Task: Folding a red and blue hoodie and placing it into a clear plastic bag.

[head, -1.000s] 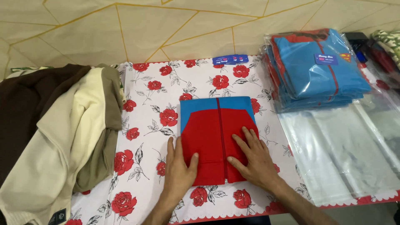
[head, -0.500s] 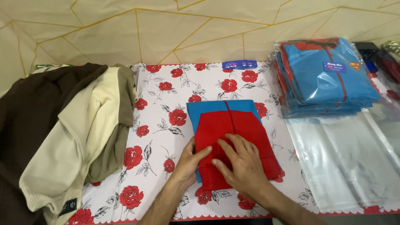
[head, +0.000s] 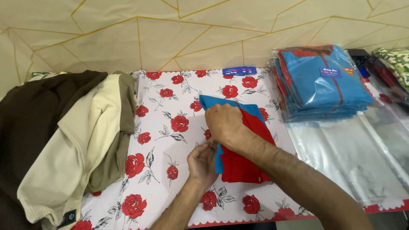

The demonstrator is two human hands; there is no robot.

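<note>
The folded red-and-blue garment lies mid-frame on the rose-print surface. Its stacked layers could slip apart or skew if the left edge is lifted unevenly. The right hand reaches across, fingers curled, gripping the upper-left edge; the left hand, below it, pinches the lower-left edge.

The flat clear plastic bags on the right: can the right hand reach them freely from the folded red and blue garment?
Probably yes. The right hand rests on the folded red and blue garment; nothing lies between it and the flat clear plastic bags.
</note>
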